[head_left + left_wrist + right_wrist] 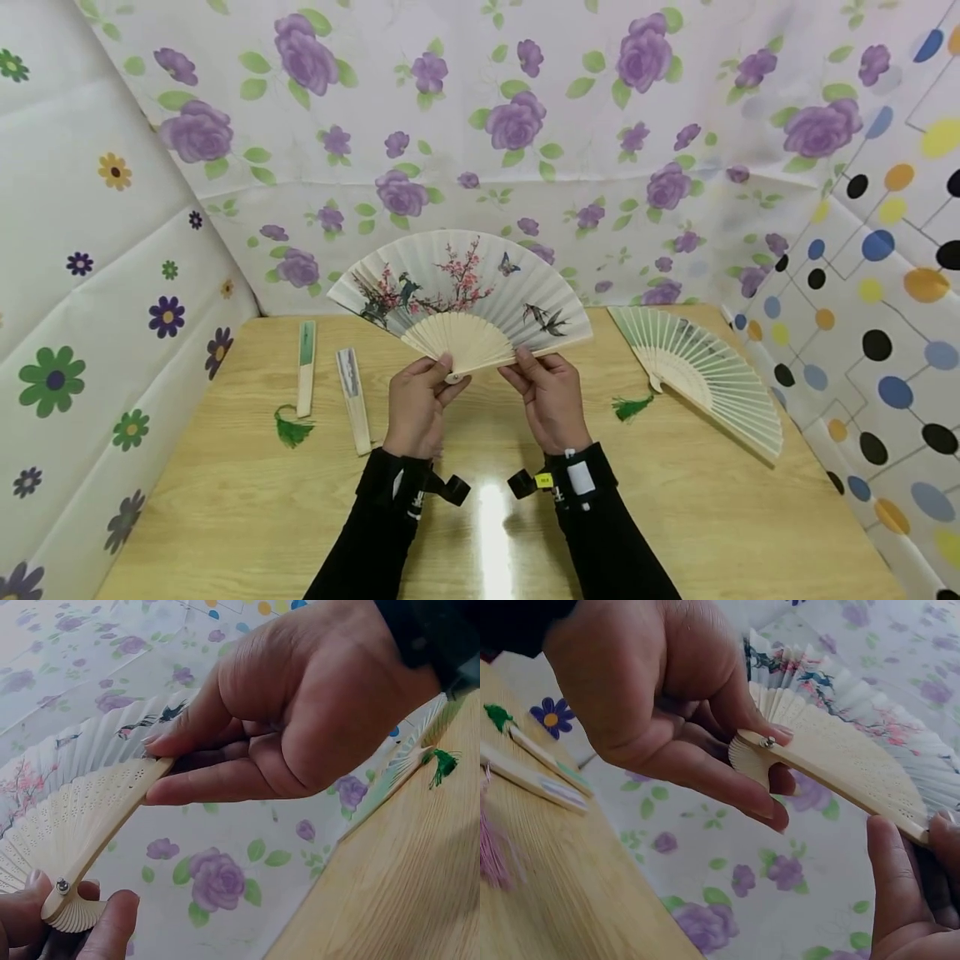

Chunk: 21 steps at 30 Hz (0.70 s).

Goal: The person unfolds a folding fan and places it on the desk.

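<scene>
A spread folding fan [468, 283], white with pink blossoms, birds and a butterfly, is held up above the table between both hands. My left hand [417, 404] pinches it at the pivot, where the bamboo ribs meet. With thumb and fingers, my right hand [553, 402] grips the outer rib on the right side. The left wrist view shows the rivet [63, 885] beside the left thumb, with the right hand [300, 720] pinching the rib's upper part. In the right wrist view, the left hand [637, 690] holds the pivot end, its lower fingers extended.
At the right lies a spread pale green fan [720, 375] with a green tassel [633, 407]. Two folded fans lie left: one green [307, 367] with a green tassel [292, 432], one greyish [352, 400]. A pink tassel [491, 847] lies nearby. Patterned cloths surround the wooden table [240, 517].
</scene>
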{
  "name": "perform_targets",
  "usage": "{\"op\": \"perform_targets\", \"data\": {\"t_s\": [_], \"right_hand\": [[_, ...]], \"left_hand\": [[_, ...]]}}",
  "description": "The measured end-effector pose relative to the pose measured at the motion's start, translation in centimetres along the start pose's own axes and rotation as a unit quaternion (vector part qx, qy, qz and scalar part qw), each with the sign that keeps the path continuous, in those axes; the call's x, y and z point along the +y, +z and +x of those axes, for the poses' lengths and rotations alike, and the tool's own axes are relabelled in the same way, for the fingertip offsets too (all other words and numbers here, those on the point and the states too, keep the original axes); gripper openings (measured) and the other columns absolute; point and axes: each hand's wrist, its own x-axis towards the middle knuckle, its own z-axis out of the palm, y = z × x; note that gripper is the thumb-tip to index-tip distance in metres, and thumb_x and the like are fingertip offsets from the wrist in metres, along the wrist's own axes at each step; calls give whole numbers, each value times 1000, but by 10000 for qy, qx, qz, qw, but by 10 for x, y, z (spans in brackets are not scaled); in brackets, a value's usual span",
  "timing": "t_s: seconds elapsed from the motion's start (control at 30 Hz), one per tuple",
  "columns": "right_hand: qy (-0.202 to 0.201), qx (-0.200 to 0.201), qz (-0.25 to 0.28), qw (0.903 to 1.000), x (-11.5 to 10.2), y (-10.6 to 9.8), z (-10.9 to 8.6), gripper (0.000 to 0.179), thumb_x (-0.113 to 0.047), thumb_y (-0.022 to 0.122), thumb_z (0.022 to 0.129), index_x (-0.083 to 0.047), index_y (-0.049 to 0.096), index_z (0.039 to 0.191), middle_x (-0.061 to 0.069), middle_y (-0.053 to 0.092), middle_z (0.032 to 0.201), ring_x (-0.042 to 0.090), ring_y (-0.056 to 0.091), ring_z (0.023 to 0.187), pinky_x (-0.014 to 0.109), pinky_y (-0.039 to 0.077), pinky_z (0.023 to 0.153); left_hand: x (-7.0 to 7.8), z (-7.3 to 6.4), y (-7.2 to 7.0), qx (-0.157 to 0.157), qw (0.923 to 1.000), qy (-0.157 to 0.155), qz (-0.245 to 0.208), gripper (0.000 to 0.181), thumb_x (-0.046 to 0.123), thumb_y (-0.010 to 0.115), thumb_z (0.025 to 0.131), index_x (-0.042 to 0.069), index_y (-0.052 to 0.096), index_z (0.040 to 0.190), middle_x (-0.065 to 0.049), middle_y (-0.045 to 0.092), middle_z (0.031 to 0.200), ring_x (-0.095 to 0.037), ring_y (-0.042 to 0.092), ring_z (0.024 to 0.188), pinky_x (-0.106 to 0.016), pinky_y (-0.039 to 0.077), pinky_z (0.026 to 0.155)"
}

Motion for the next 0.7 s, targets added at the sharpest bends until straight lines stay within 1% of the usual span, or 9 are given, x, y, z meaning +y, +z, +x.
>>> {"op": "perform_targets", "data": {"t_s": [0.1,0.2,0.27,0.33,0.4,0.5,0.57,0.63,0.7], "right_hand": [[-3,-4,-166,9999,-8,-2,-1,27,1,61,116,-11,85,113,4,81,108,14,84,99,34,71,105],[63,-33,-370,9993,-18,-5,0,30,2,62,115,-13,87,107,3,82,104,13,84,96,35,71,103],[128,-67,-431,9990,-22,-5,-1,33,3,62,115,-14,87,103,3,81,102,13,84,95,35,72,103],[133,-70,-402,9991,-24,-6,-3,34,4,60,115,-14,86,105,3,81,103,13,84,96,36,71,104],[81,41,-232,9997,-22,-5,-7,32,4,59,116,-13,86,108,4,80,106,14,84,98,35,71,104],[34,346,177,9992,-10,-3,-17,26,-1,60,117,-12,84,115,3,78,112,13,83,102,33,70,107],[76,610,486,9969,-1,-2,-24,24,-5,59,118,-11,83,116,3,77,113,13,81,102,32,69,108],[123,810,699,9942,6,-1,-30,24,-8,59,119,-11,82,115,2,75,113,12,80,100,31,68,109],[133,902,803,9926,9,-2,-34,23,-9,59,118,-10,82,114,2,74,112,12,79,99,30,68,109]], "left_hand": [[-1,0,3,5,9999,-110,-15,30,5,61,118,-12,70,141,-7,71,122,-13,82,100,-38,70,108],[0,0,6,-40,9995,-265,160,27,8,62,118,-10,73,135,-4,74,112,-13,82,94,-36,73,100],[2,-2,5,-82,9988,-381,294,27,11,64,118,-9,73,133,-2,77,107,-13,83,92,-34,74,95],[4,-3,5,-132,9982,-454,381,27,15,65,118,-7,74,132,-2,79,104,-14,85,91,-33,74,92],[6,-3,6,-195,9981,-522,271,27,15,65,118,-7,72,132,-2,79,105,-15,85,93,-35,74,94],[8,-5,8,-232,9977,-616,-135,28,14,61,120,-5,68,139,-4,76,111,-16,85,97,-36,73,100],[9,-7,9,-220,9969,-674,-343,31,13,58,121,-5,64,145,-4,75,114,-15,85,99,-36,72,103],[9,-8,10,-197,9963,-723,-419,34,12,55,122,-5,60,150,-4,74,115,-14,85,99,-35,72,103],[7,-10,10,-175,9963,-741,-408,34,12,55,122,-6,59,151,-3,74,115,-13,85,98,-35,72,103]]}}
